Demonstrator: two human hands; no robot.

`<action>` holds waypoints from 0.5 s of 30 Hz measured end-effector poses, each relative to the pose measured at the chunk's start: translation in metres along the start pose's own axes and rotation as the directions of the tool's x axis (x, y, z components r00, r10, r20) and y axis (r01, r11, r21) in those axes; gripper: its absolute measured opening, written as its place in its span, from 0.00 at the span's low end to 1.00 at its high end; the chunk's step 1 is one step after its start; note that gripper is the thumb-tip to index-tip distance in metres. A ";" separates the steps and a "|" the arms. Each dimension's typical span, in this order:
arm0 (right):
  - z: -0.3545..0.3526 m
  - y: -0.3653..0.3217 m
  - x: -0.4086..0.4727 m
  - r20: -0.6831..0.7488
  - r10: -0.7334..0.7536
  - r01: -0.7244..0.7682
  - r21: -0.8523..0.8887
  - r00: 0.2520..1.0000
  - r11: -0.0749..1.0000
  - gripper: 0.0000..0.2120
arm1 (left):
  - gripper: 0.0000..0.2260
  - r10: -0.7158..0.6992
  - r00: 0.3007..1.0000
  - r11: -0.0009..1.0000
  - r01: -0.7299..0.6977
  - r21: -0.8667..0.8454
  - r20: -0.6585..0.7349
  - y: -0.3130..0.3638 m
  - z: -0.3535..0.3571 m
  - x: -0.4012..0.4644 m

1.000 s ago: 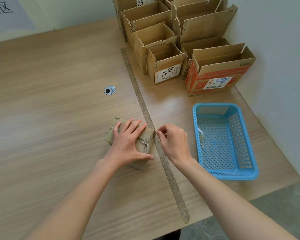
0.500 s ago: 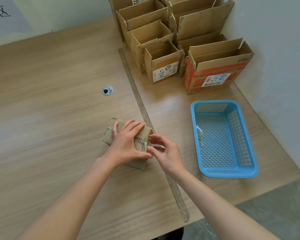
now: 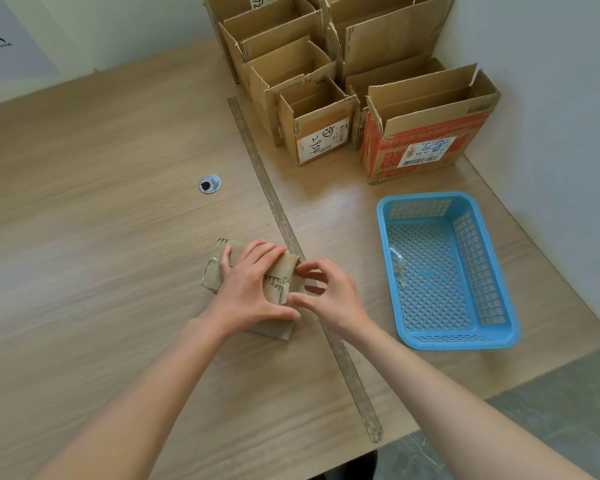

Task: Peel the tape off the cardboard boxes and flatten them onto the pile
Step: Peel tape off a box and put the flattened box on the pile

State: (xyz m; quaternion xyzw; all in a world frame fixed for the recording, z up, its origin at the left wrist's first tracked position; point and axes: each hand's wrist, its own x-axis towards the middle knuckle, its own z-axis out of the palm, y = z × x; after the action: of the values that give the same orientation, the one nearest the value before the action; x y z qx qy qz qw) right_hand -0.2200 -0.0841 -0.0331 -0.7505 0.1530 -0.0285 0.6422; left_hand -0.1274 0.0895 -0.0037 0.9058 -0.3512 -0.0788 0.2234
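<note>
A pale wood counter (image 3: 101, 271) is set into a corner of white walls, with grey floor seen past its near edge. A long worn strip (image 3: 291, 237) is laid across the counter from the far boxes to the near edge, and a round cable hole (image 3: 209, 184) is seen to its left.

A small taped box (image 3: 222, 268) is lain on the counter just left of the strip, near the middle of the view. It is held down by the left hand (image 3: 253, 289), which is spread flat over its top with the thumb wrapped along the near side. The right hand (image 3: 329, 292) is placed at the box's right end, its thumb and fingers curled toward the tape (image 3: 278, 284) there; whether the tape is actually pinched cannot be told.

At the far corner a group of open boxes (image 3: 316, 129) is stood upright, flaps raised, the smallest bearing a white label. An orange-printed box (image 3: 426, 140) is set at their right. A blue basket (image 3: 444, 271) is placed near the right edge, well apart from the small box, and a few scraps (image 3: 399, 268) are seen lying in it.
</note>
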 end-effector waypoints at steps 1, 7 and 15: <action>0.003 0.000 0.000 -0.004 0.051 -0.051 0.078 0.999 0.996 0.20 | 0.52 -0.002 1.000 1.000 0.002 0.005 0.002 0.000 0.000 0.000; 0.001 -0.011 0.001 -0.050 0.035 -0.037 -0.031 0.998 0.999 0.18 | 0.50 -0.004 1.000 1.000 0.004 -0.005 0.001 0.001 -0.001 0.000; 0.005 -0.029 -0.008 0.110 -0.324 0.302 -0.713 0.940 0.633 0.13 | 0.44 -0.011 0.999 1.000 0.011 -0.010 -0.047 0.006 0.000 -0.001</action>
State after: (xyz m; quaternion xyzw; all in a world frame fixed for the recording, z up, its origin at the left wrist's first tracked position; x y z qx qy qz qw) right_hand -0.2210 -0.0733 -0.0050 -0.9559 0.0285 -0.0875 0.2790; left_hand -0.1314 0.0859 -0.0009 0.9083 -0.3404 -0.0604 0.2354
